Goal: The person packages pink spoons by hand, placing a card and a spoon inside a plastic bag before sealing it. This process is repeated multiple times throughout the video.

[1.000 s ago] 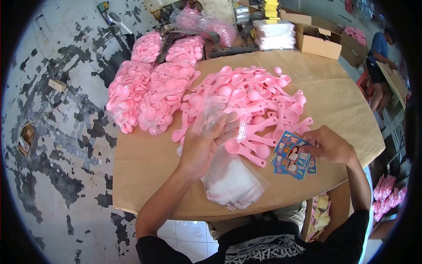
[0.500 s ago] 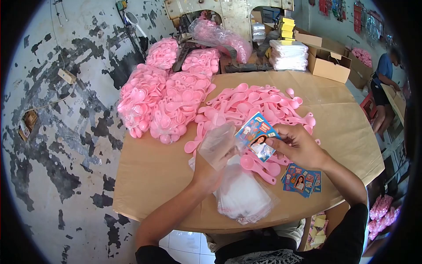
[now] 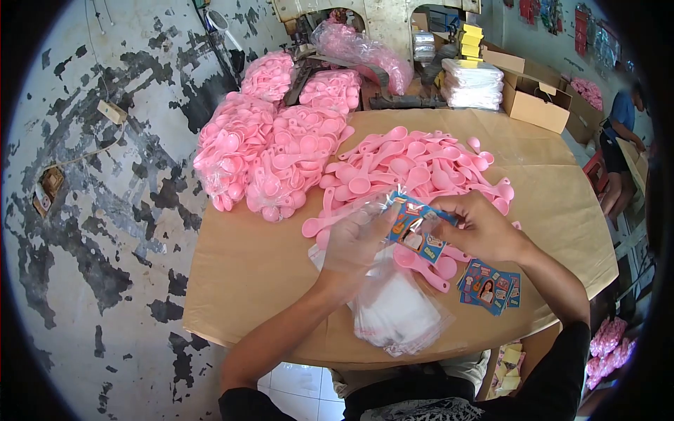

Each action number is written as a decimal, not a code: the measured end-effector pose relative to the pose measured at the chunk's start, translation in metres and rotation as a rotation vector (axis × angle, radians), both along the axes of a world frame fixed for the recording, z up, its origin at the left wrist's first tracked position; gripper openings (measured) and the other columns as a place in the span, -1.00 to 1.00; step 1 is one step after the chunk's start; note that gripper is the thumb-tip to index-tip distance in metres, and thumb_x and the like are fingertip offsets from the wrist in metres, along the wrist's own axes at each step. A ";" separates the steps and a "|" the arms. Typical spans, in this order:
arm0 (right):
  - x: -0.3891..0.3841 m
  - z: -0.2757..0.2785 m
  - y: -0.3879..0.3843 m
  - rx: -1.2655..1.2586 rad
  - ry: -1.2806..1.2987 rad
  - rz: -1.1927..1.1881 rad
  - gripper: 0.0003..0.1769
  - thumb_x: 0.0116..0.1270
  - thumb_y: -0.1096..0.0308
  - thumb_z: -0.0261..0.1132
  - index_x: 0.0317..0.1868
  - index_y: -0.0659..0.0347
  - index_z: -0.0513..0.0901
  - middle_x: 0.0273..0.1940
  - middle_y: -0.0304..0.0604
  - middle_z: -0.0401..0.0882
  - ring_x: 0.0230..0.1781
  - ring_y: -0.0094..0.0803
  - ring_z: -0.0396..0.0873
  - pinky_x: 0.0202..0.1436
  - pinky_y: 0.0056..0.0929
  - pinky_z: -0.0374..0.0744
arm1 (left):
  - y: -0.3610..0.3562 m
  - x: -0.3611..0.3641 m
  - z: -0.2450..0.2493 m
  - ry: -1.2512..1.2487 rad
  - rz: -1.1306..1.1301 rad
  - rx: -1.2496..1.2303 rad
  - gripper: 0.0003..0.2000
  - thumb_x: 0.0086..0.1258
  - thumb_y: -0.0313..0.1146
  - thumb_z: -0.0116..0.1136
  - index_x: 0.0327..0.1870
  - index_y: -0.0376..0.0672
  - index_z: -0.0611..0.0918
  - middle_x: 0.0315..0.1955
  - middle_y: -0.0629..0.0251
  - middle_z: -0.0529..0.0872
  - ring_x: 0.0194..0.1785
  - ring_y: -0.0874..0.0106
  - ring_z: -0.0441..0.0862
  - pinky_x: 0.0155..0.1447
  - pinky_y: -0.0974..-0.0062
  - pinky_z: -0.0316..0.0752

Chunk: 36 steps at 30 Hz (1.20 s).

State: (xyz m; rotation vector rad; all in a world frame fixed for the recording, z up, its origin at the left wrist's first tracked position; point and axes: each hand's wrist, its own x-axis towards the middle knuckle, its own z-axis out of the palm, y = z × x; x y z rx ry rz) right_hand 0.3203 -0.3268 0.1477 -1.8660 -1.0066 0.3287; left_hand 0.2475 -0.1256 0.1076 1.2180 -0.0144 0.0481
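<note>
My left hand point(image 3: 351, 242) is closed on a clear plastic bag point(image 3: 365, 217), whose film covers part of the fingers. A blue printed card point(image 3: 414, 235) is partly inside the bag's mouth, pinched at its right edge by my right hand point(image 3: 481, 226). Below my hands lies a stack of clear bags point(image 3: 397, 316). Pink spoons point(image 3: 414, 165) are heaped just beyond my hands, and a few lie under the card. More blue cards point(image 3: 488, 288) rest in a pile below my right hand.
Bags full of pink spoons point(image 3: 270, 140) stand at the back left of the brown table point(image 3: 246, 281). White packs point(image 3: 472, 84), yellow boxes point(image 3: 470, 42) and a cardboard box point(image 3: 537, 102) are at the back right. Another person point(image 3: 619, 140) is at the far right.
The card has gone into the mouth of the bag, and my left fingers have come up to its left edge. The view has shifted slightly.
</note>
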 end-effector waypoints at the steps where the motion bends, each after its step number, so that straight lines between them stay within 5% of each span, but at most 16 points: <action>1: 0.000 -0.004 0.003 0.059 0.009 -0.017 -0.86 0.40 0.42 0.25 -0.14 0.31 0.65 -0.44 -0.42 0.53 -0.51 -0.79 0.32 -0.52 -0.66 0.31 | -0.001 -0.001 0.003 -0.004 0.023 -0.051 -0.66 0.51 -0.24 0.11 0.15 -0.27 0.55 -0.07 0.38 0.64 -0.03 0.65 0.57 0.05 0.57 0.51; 4: -0.003 -0.004 0.008 0.094 0.057 -0.095 -0.83 0.42 0.39 0.24 -0.10 0.30 0.66 -0.42 -0.33 0.61 -0.43 -0.71 0.44 -0.37 -0.58 0.47 | 0.001 -0.002 0.011 -0.013 0.076 -0.115 -0.70 0.51 -0.25 0.11 0.10 -0.25 0.57 -0.09 0.40 0.64 -0.05 0.66 0.57 0.04 0.58 0.51; 9: -0.005 -0.010 0.022 0.240 0.089 -0.059 -0.84 0.43 0.39 0.24 -0.14 0.33 0.66 -0.41 -0.36 0.61 -0.40 -0.76 0.44 -0.37 -0.65 0.47 | -0.009 -0.003 0.000 -0.105 0.064 0.017 -0.70 0.52 -0.25 0.08 0.12 -0.25 0.54 -0.04 0.29 0.67 -0.01 0.48 0.65 0.16 0.44 0.51; 12: -0.003 -0.018 0.032 0.323 0.152 -0.012 -0.83 0.43 0.39 0.25 -0.13 0.34 0.65 -0.39 -0.37 0.62 -0.37 -0.77 0.45 -0.35 -0.66 0.48 | -0.008 -0.007 0.001 -0.178 -0.029 0.246 -0.63 0.50 -0.20 0.12 0.18 -0.23 0.51 -0.02 0.37 0.63 0.06 0.61 0.55 0.12 0.54 0.49; 16: 0.003 -0.008 0.027 0.061 0.023 -0.036 -0.81 0.42 0.37 0.27 -0.10 0.33 0.65 -0.36 -0.40 0.61 -0.33 -0.74 0.48 -0.29 -0.64 0.51 | -0.008 -0.004 0.008 -0.237 0.026 -0.164 -0.56 0.57 -0.19 -0.03 0.36 -0.18 0.31 0.24 0.28 0.49 0.20 0.54 0.50 0.26 0.49 0.44; 19: -0.006 -0.001 0.031 0.241 0.142 -0.020 -0.82 0.40 0.35 0.31 -0.22 0.34 0.65 -0.39 -0.42 0.56 -0.36 -0.75 0.43 -0.32 -0.65 0.47 | 0.005 -0.003 0.006 -0.257 -0.032 -0.252 -0.54 0.62 -0.15 -0.25 0.42 -0.17 0.23 0.35 0.26 0.39 0.22 0.50 0.50 0.32 0.44 0.39; 22: -0.007 -0.001 0.032 0.251 0.265 -0.010 -0.76 0.40 0.30 0.32 -0.36 0.31 0.60 -0.42 -0.42 0.50 -0.38 -0.75 0.37 -0.34 -0.64 0.43 | 0.003 -0.003 0.000 -0.211 -0.047 -0.218 -0.52 0.56 -0.18 -0.07 0.41 -0.14 0.22 0.39 0.09 0.31 0.40 0.26 0.35 0.41 0.23 0.31; 25: -0.003 -0.013 0.026 0.211 0.286 0.048 -0.71 0.42 0.29 0.29 -0.41 0.32 0.54 -0.43 -0.40 0.48 -0.37 -0.74 0.33 -0.35 -0.60 0.40 | 0.003 -0.006 -0.003 -0.423 -0.120 0.211 -0.50 0.41 -0.33 0.17 0.33 -0.13 0.30 0.34 0.06 0.37 0.34 0.30 0.41 0.37 0.29 0.35; 28: -0.003 -0.030 0.034 0.374 0.150 0.173 -0.70 0.43 0.29 0.28 -0.40 0.35 0.54 -0.48 -0.45 0.44 -0.43 -0.71 0.34 -0.40 -0.56 0.40 | 0.001 -0.001 -0.015 -0.507 -0.075 0.155 -0.49 0.24 -0.51 0.34 0.21 -0.15 0.43 0.25 0.10 0.49 0.16 0.43 0.54 0.21 0.44 0.47; 32: 0.007 0.011 0.005 -0.284 -0.150 0.072 -0.60 0.39 0.13 0.28 -0.37 0.38 0.58 -0.52 -0.20 0.54 -0.55 -0.44 0.49 -0.39 -0.46 0.47 | 0.015 0.004 -0.001 -0.420 0.070 -0.203 -0.55 0.27 -0.60 0.23 0.16 -0.12 0.41 0.24 0.07 0.49 0.32 0.23 0.44 0.43 0.24 0.29; 33: 0.009 0.012 -0.001 -0.341 -0.281 0.174 -0.59 0.35 0.08 0.26 -0.32 0.35 0.62 -0.47 -0.01 0.60 -0.48 -0.19 0.60 -0.30 -0.28 0.54 | 0.021 0.006 -0.001 -0.454 0.058 -0.143 -0.56 0.30 -0.55 0.21 0.19 -0.11 0.40 0.25 0.09 0.48 0.35 0.17 0.40 0.44 0.15 0.26; 36: -0.003 -0.010 -0.010 -0.483 -0.406 0.160 -0.66 0.30 0.14 0.28 -0.29 0.31 0.63 -0.47 -0.03 0.62 -0.40 -0.06 0.65 -0.24 -0.12 0.55 | 0.030 0.011 -0.001 -0.532 0.043 -0.021 -0.57 0.36 -0.45 0.15 0.24 -0.08 0.38 0.29 0.12 0.44 0.41 0.05 0.32 0.48 -0.04 0.17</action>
